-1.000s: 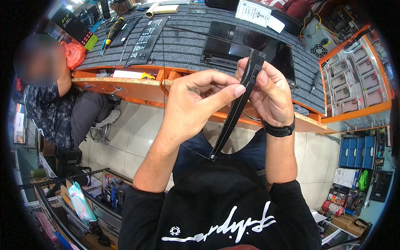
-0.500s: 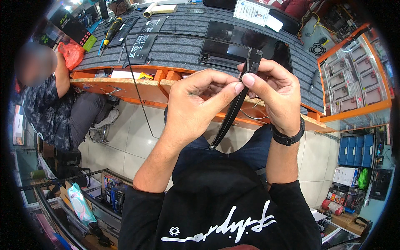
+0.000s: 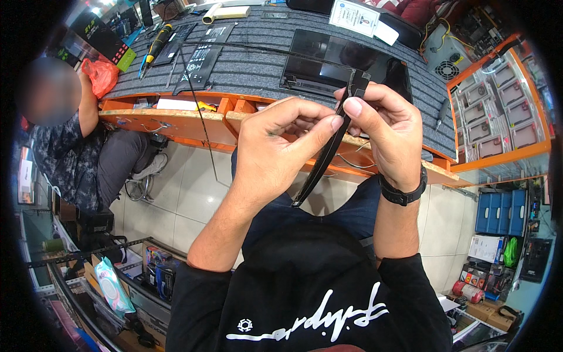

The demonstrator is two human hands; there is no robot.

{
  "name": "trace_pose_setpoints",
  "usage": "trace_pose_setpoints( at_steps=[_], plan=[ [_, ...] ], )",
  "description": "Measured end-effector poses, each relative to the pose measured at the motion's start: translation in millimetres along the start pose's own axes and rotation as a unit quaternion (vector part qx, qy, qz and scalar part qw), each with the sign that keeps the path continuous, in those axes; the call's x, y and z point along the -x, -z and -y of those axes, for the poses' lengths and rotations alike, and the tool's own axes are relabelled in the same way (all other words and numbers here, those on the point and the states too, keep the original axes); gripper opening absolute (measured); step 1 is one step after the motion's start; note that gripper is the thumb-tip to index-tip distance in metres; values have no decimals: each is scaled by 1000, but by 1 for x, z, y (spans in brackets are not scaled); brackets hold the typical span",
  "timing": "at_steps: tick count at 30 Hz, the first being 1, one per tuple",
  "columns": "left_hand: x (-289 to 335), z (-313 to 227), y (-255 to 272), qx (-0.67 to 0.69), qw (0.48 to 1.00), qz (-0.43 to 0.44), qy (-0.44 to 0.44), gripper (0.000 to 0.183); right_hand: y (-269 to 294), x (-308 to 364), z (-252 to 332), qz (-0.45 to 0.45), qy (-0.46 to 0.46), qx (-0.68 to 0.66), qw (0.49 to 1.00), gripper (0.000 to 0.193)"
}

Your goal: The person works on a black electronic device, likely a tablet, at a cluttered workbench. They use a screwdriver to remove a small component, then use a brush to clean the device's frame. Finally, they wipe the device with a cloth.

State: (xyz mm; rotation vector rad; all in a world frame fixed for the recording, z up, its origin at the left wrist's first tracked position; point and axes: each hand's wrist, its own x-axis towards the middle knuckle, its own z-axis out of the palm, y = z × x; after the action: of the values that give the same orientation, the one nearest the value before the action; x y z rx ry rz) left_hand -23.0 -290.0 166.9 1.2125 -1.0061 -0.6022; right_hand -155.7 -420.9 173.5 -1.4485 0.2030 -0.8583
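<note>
Both hands are raised over the lap, the left hand (image 3: 275, 152) and right hand (image 3: 387, 132) pinching a long, thin black strip (image 3: 325, 155) between fingertips, its upper end at the right thumb and its lower end hanging free. Behind them a dark laptop (image 3: 328, 61), perhaps opened for repair, lies on the grey workbench mat (image 3: 252, 64). Farther left a yellow-handled screwdriver (image 3: 157, 36) rests, and another person's arm (image 3: 88, 105) leans on the bench edge.
</note>
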Motion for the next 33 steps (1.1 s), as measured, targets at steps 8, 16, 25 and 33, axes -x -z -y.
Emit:
trace_pose_setpoints(
  at_steps=[8,16,25,33],
  plan=[
    [0,2,0,-20,1000,-1,-7,13,2,-1,0,-8,-6,1,1000,17],
    [0,8,-4,-3,1000,-22,-22,11,2,-2,0,-18,-3,-17,1000,16],
    [0,9,-4,-14,999,-21,-26,11,3,-1,2,-15,-7,-14,1000,16],
    [0,7,-6,-20,999,-18,-22,12,0,0,1,-38,22,28,999,16]
  ],
)
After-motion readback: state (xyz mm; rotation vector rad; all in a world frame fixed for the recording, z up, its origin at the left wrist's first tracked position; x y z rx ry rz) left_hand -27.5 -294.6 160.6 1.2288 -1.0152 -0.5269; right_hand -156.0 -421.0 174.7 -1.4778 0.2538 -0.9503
